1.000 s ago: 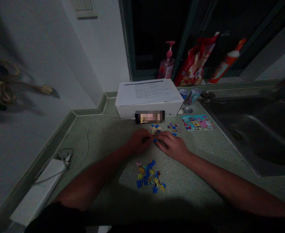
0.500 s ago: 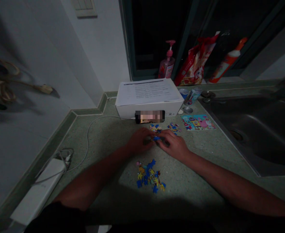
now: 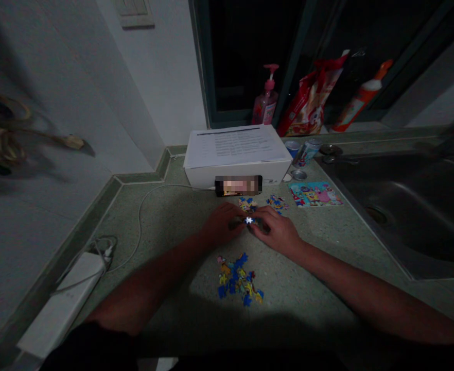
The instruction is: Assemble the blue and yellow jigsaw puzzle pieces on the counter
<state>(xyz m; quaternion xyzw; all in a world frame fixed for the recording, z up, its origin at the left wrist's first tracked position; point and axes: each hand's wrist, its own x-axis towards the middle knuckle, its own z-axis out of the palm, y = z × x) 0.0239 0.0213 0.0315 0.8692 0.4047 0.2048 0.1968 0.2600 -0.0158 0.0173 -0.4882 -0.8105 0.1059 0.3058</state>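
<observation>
My left hand (image 3: 224, 225) and my right hand (image 3: 276, 230) meet above the middle of the counter. Between their fingertips is a small blue jigsaw piece (image 3: 249, 220), its face now shining white. Both hands are closed in a pinch on it; whether it is one piece or two joined is too small to tell. Just beyond my fingers lies a small cluster of jigsaw pieces (image 3: 246, 204), partly hidden by my hands. Another cluster of pieces (image 3: 277, 202) sits to its right. Closer to me is a loose pile of blue and yellow pieces (image 3: 237, 278).
A phone (image 3: 238, 186) leans on a white box (image 3: 234, 149) at the back, its cable running left to a power strip (image 3: 65, 304). Right of it are a cartoon picture card (image 3: 315, 195), a can (image 3: 307, 153) and a sink (image 3: 412, 216). Bottles stand on the sill.
The piece between my fingers has tilted, so its blue face now glints white. My hands have hardly moved, and the piles lie as before.
</observation>
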